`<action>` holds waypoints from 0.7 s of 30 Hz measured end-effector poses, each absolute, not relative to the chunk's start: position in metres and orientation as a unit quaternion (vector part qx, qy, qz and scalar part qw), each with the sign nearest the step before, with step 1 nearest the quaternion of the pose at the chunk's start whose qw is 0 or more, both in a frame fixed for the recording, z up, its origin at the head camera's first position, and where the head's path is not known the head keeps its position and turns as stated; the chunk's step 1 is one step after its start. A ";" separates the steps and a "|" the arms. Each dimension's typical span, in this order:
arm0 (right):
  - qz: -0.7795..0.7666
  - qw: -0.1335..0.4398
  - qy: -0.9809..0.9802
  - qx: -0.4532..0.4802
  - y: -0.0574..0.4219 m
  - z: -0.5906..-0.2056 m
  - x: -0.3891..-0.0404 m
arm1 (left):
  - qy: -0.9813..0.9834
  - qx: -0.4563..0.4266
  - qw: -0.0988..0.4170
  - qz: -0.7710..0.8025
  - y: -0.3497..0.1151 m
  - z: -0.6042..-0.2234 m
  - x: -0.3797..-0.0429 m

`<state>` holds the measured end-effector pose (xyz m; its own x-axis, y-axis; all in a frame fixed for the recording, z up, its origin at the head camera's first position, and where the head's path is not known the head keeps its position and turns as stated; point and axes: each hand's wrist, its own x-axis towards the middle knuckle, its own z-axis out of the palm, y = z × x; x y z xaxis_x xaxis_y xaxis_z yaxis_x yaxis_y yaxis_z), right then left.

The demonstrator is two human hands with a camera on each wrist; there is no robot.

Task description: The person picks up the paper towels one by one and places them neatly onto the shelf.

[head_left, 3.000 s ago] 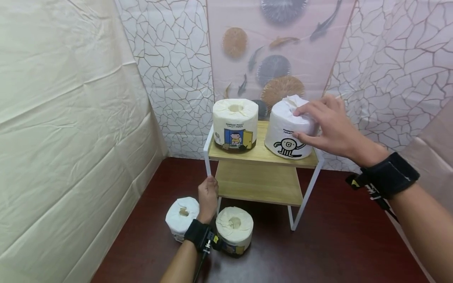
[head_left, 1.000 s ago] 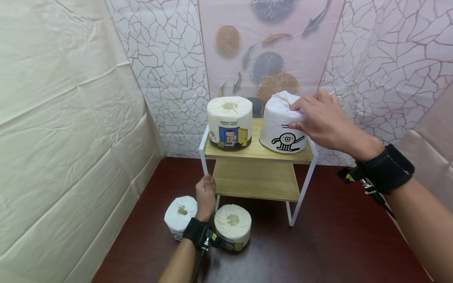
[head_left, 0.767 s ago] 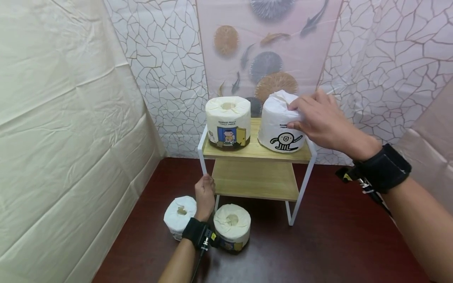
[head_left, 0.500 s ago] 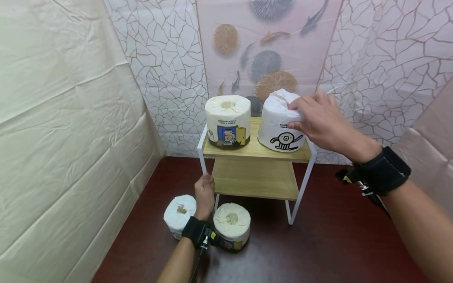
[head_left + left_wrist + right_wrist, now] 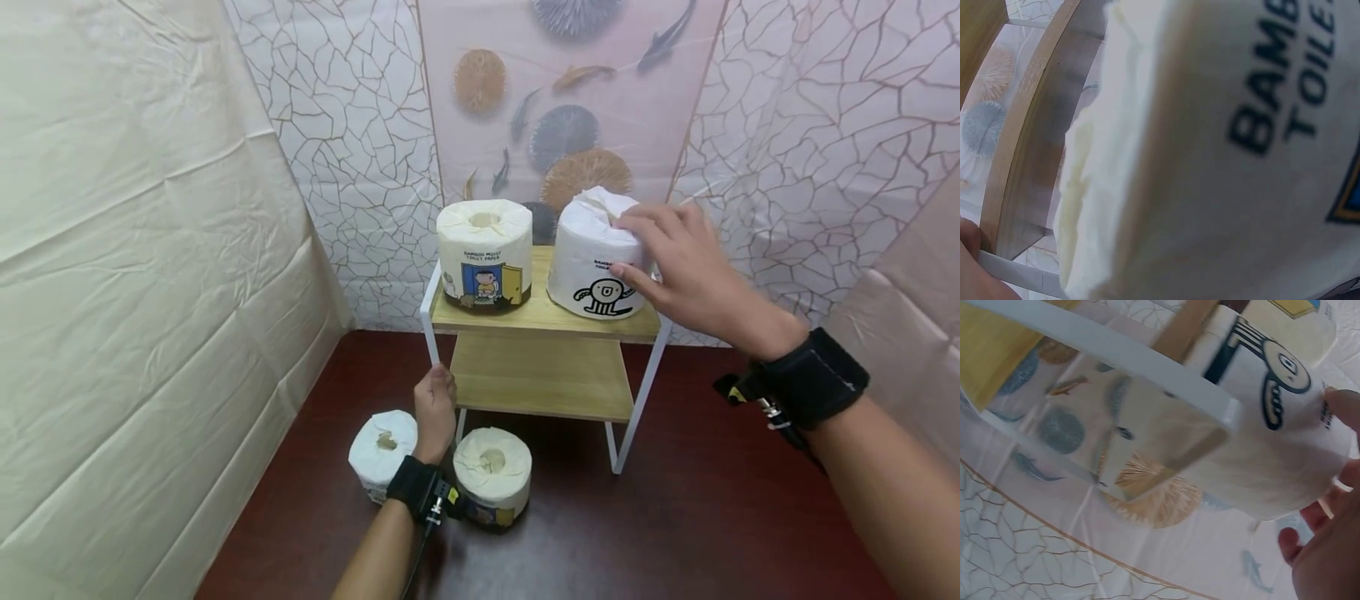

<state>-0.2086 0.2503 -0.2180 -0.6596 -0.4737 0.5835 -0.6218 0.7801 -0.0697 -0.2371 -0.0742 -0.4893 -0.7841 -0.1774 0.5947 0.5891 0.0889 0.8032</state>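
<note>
Cream floor roll (image 5: 491, 467) and white floor roll (image 5: 369, 454) are stood upright on glossy dark floor (image 5: 615, 542), presumably for stability. Slim white leg (image 5: 431, 337) of stand is gripped by L hand (image 5: 435, 412), prob. for steadying. On pale wood-look top shelf (image 5: 540, 317), crinkly white roll (image 5: 585, 250) is held by R hand (image 5: 682, 271), fingers over rim, thumb in front, apparently for control; cream shelf roll (image 5: 459, 250) is placed alongside, before printed backdrop (image 5: 480, 158).
</note>
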 end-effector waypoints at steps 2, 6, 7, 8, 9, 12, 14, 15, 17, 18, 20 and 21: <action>0.147 0.298 -0.889 0.317 0.253 -0.224 -0.209 | -0.680 -0.150 0.292 -0.656 -0.074 -0.490 -0.237; 0.169 0.333 -0.866 0.332 0.256 -0.234 -0.209 | -0.683 -0.148 0.297 -0.650 -0.074 -0.489 -0.237; 0.176 0.339 -0.862 0.334 0.256 -0.236 -0.208 | -0.683 -0.147 0.299 -0.650 -0.074 -0.490 -0.237; 0.183 0.347 -0.856 0.336 0.257 -0.238 -0.208 | -0.684 -0.147 0.300 -0.649 -0.074 -0.490 -0.237; 0.190 0.357 -0.850 0.338 0.257 -0.241 -0.208 | -0.684 -0.147 0.301 -0.648 -0.074 -0.490 -0.236; 0.202 0.393 -0.830 0.339 0.255 -0.247 -0.207 | -0.683 -0.150 0.302 -0.647 -0.074 -0.490 -0.237; 0.216 0.416 -0.818 0.334 0.253 -0.251 -0.205 | -0.683 -0.153 0.303 -0.647 -0.074 -0.491 -0.237; 0.223 0.426 -0.813 0.329 0.252 -0.253 -0.203 | -0.684 -0.154 0.304 -0.646 -0.074 -0.491 -0.237; 0.239 0.441 -0.804 0.320 0.249 -0.257 -0.200 | -0.684 -0.158 0.307 -0.642 -0.074 -0.491 -0.238; 0.246 0.447 -0.800 0.315 0.248 -0.259 -0.199 | -0.685 -0.160 0.309 -0.641 -0.074 -0.491 -0.238; 0.260 0.460 -0.791 0.308 0.246 -0.263 -0.196 | -0.684 -0.164 0.312 -0.639 -0.074 -0.490 -0.239; 0.268 0.464 -0.787 0.306 0.245 -0.266 -0.196 | -0.683 -0.166 0.313 -0.639 -0.073 -0.490 -0.239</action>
<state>-0.1955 0.2447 -0.2659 -0.3817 -0.2325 0.8946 -0.7297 0.6699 -0.1372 -0.2391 -0.0733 -0.4899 -0.7493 -0.1726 0.6393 0.6263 0.1288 0.7689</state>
